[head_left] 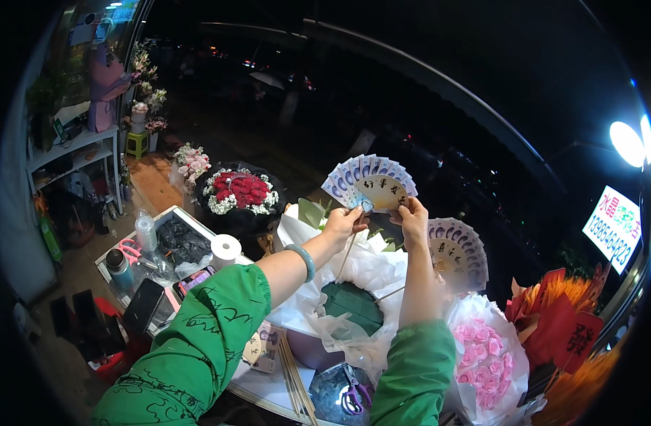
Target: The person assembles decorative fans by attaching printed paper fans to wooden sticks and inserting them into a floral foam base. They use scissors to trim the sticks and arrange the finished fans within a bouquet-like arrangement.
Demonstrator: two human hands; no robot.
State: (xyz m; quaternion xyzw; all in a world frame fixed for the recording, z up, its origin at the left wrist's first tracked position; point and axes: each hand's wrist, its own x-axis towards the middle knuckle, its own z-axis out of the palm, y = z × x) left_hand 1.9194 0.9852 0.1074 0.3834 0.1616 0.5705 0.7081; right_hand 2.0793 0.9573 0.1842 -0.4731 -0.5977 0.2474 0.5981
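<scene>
Right over the workbench, two green-sleeved arms take up most of the space: the left slants up from the lower left, the right runs nearly straight up, both stretched well forward. Between them sits a big white-wrapped arrangement (pixel 297 245), and just right of the right forearm is a pink rose bouquet (pixel 483 362). Farther off to the left there's a red rose bouquet (pixel 241 192) edged in white. Next size down is the fan of banknote-style slips (pixel 371 170), held up above the far side of the white wrap. Another similar fan (pixel 459 255) stands just beside the right forearm. As for grip, the left hand (pixel 344 223) has thumb and fingers pinched on the fan's lower left, and the right hand (pixel 412 219) is closed on its lower right corner, fingers curled. Smallest bits: purple-handled scissors (pixel 355 397) near the bottom edge, plus a pale bracelet (pixel 307 263) on the left wrist.
</scene>
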